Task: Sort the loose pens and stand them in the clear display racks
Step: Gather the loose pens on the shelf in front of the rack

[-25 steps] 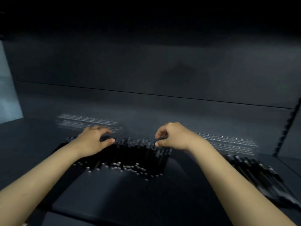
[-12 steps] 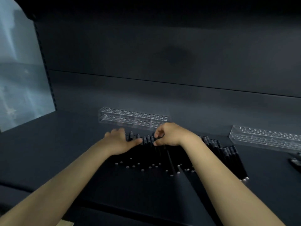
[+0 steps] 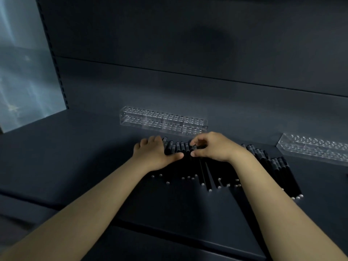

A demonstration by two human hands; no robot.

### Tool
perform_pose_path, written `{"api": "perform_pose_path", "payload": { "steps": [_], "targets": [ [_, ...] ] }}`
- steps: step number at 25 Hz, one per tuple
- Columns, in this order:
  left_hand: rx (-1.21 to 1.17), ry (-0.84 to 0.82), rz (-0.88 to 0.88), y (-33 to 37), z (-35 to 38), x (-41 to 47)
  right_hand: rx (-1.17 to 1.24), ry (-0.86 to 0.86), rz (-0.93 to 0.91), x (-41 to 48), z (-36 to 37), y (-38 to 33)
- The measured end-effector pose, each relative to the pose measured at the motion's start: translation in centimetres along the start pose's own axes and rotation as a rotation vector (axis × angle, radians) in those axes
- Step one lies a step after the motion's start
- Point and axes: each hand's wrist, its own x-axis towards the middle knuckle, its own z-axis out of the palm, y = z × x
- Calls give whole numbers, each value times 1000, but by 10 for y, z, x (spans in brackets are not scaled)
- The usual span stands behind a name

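Several black pens [image 3: 205, 172] with silver tips lie side by side in a row on the dark shelf [image 3: 79, 159]. My left hand [image 3: 154, 153] rests flat on the row's left end, thumb stretched over the pens. My right hand [image 3: 212, 147] hovers over the middle of the row with fingers curled, pinching the far end of one pen between thumb and fingertips. A clear display rack [image 3: 163, 120] with rows of holes stands just behind the hands. A second clear rack [image 3: 316, 147] stands at the right.
The dark back panel [image 3: 188, 63] of the shelving rises right behind the racks. A pale translucent side panel [image 3: 24, 63] closes off the left. The shelf's front edge [image 3: 169, 228] runs below my forearms.
The view has swung left and closer, bringing the left rack into plain sight. My hands stay on the pen row; the right fingers have curled tighter onto a pen end.
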Motion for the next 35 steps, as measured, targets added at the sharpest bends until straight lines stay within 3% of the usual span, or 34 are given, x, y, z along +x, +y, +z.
{"api": "perform_pose_path", "payload": {
  "steps": [5,11,17,24,29,35],
  "targets": [
    [-192,5,-52,-4,-9,-4,-3,24,-5,-3,2,0],
    [-18,-41,-180,15,-9,-16,36,59,-14,-10,2,1],
    [-199,-67,-209,13,-15,-13,63,62,-8,-6,0,8],
    [-175,-100,-227,7,-23,-18,71,59,-46,-7,-1,10],
    [58,-38,-360,19,-18,-23,33,70,-78,-9,-1,7],
    [-60,-15,-416,4,-20,-13,14,85,-101,-10,2,5]
  ]
}}
